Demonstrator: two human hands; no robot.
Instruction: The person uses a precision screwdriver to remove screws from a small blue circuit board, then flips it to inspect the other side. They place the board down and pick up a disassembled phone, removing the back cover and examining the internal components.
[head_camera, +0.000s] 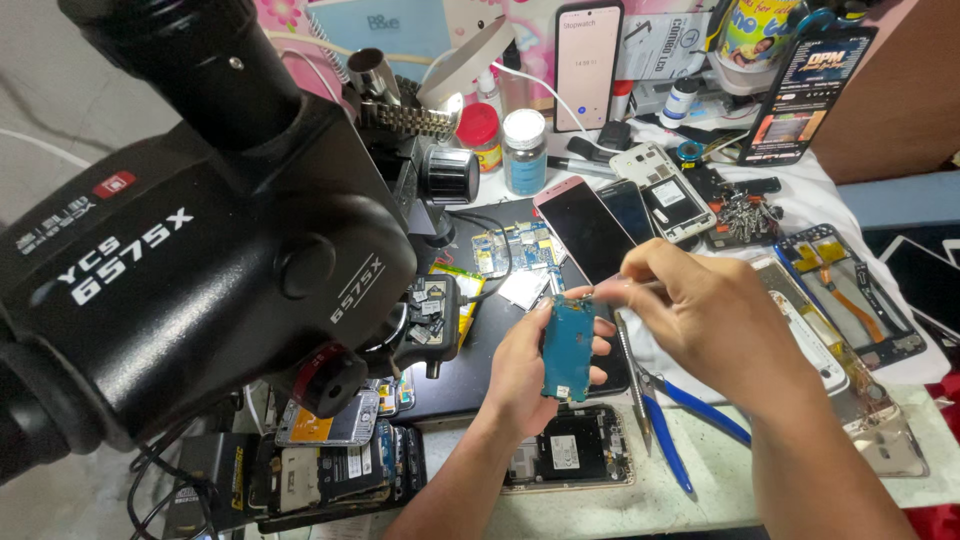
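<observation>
- Left hand (520, 372) closed around a small teal circuit board (568, 347), held upright above the bench (700, 480), thumb and fingers pinching its long edges.
- Right hand (712, 312) curled shut on a thin metal tool (603, 289), probably tweezers, tip touching the top edge of the circuit board; most of the tool hidden inside the fist.
- Directly below the board: an opened phone chassis (570, 448) lying flat, innards up, partly covered by the left wrist.
- Just right of that, blue-handled pliers (672, 420) on the bench, handles pointing toward the near edge, jaws hidden under the right hand.
- Behind the hands: a pink-edged phone (585, 228) with a dark screen, tilted, overlapping a second dark phone (630, 205) and a white phone back (662, 190) with its cover off.
- Large black microscope head (200, 250) filling the left half of the view, blocking much of the bench behind it.
- Under the microscope: a dark work mat (480, 345) and loose blue circuit boards (515, 248).
- Near left edge: a stack of dismantled phones (330, 455).
- Far side: two small jars, one red-lidded (481, 135), one white-lidded (525, 150), and an upright phone (587, 65) with a lit screen.
- Right side: a phone frame with orange flex cable (850, 290) and a pile of small metal parts (742, 215) on white cloth (840, 200).
</observation>
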